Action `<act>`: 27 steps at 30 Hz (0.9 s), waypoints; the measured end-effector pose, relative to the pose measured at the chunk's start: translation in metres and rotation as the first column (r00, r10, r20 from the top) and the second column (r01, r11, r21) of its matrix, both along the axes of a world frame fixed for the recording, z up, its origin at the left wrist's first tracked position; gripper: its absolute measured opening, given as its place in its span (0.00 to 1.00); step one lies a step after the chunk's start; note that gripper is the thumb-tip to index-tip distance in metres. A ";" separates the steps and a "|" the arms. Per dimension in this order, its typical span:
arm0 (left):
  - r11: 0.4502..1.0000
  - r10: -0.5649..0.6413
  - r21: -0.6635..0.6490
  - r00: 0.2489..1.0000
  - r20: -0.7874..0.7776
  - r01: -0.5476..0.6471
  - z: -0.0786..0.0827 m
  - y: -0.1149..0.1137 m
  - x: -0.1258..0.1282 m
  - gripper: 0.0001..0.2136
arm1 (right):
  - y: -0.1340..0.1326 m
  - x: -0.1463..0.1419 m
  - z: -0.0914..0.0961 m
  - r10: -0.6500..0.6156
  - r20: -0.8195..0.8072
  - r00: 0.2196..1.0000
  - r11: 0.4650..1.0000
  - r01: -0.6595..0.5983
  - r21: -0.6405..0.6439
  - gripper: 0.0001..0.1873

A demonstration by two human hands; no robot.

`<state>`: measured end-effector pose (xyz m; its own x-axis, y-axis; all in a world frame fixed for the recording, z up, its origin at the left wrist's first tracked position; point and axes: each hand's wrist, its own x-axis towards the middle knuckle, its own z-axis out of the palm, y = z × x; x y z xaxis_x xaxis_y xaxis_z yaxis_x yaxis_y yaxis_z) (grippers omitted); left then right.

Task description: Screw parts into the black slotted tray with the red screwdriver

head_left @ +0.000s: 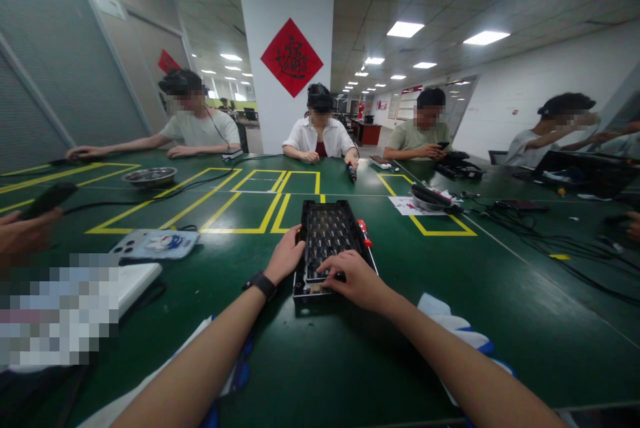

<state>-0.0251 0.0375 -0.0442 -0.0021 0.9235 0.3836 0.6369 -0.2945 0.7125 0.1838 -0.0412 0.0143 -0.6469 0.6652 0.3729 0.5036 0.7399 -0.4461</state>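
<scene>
A black screwdriver bit case [327, 218] lies lengthwise in front of me on the green table, with rows of small metallic bits inside. My left hand [286, 257] grips its left edge, the thumb along the side. Over the near end of the case, my right hand [353, 276] has its fingers bent and drawn together. A small dark piece shows at those fingertips, but I cannot make out what it is. Against the right side of the case lies a screwdriver with a red handle [365, 231]. Work gloves in white and blue [453, 325] lie beneath my right forearm.
Left of me are a phone in a printed case [155, 243] and a white box-like object [137, 278]. A metal bowl [149, 177] stands farther off. Cables [540, 245] run across the right side. Several people sit around the table; one holds a dark tool [352, 173].
</scene>
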 end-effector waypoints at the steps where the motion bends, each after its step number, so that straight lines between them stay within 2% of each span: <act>1: 1.000 0.002 -0.001 1.000 -0.004 -0.002 0.000 0.000 0.000 0.24 | 0.000 0.000 0.000 -0.003 0.001 1.000 1.000 0.003 0.003 0.10; 9: 1.000 0.006 -0.005 1.000 -0.018 -0.006 0.001 -0.001 0.000 0.24 | -0.001 0.000 0.001 0.001 -0.022 1.000 1.000 -0.002 -0.005 0.12; 14: 1.000 0.008 -0.007 1.000 -0.019 -0.008 0.000 0.000 0.000 0.24 | -0.001 0.000 0.001 0.003 0.011 1.000 1.000 -0.003 0.000 0.07; 20: 1.000 0.008 -0.010 1.000 -0.023 -0.008 -0.001 0.002 -0.001 0.24 | -0.001 0.000 0.000 -0.001 0.006 1.000 1.000 0.001 0.008 0.06; 27: 1.000 0.000 0.002 1.000 -0.008 0.000 0.000 0.000 0.000 0.24 | -0.004 0.000 0.004 -0.003 -0.012 1.000 1.000 0.003 -0.004 0.09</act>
